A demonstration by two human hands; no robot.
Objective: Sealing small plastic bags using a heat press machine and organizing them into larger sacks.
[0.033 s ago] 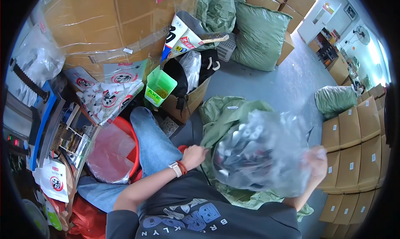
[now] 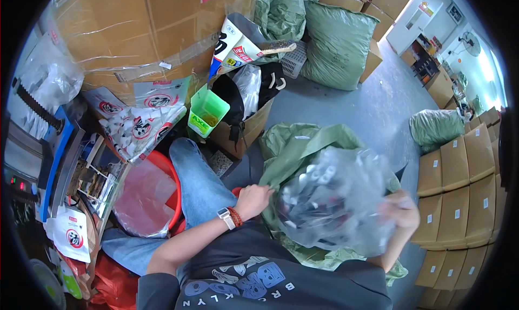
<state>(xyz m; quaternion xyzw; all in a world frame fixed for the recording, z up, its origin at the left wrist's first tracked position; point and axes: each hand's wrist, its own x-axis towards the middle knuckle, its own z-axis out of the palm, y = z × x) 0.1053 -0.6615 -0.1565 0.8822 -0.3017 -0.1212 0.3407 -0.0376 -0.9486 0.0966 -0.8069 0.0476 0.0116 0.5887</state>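
A clear plastic bag full of small pale and dark pieces, too blurred to name, sits in the mouth of a green woven sack in front of me. My left hand, with a watch and red beads at its wrist, is closed on the sack's rim at the left. On the far right side of the clear bag, my right hand is closed on its loose plastic edge, slightly smeared by motion. The bottom of the sack is hidden beneath the bag.
To my left stands a red tub lined with clear plastic, beside a machine with a blue edge. A green box and an open carton lie ahead. Stacked cartons line the right; a stuffed green sack stands behind.
My right hand has moved slightly left and down, and the clear bag's right side has drawn inward with it. My left hand has barely shifted on the sack's rim.
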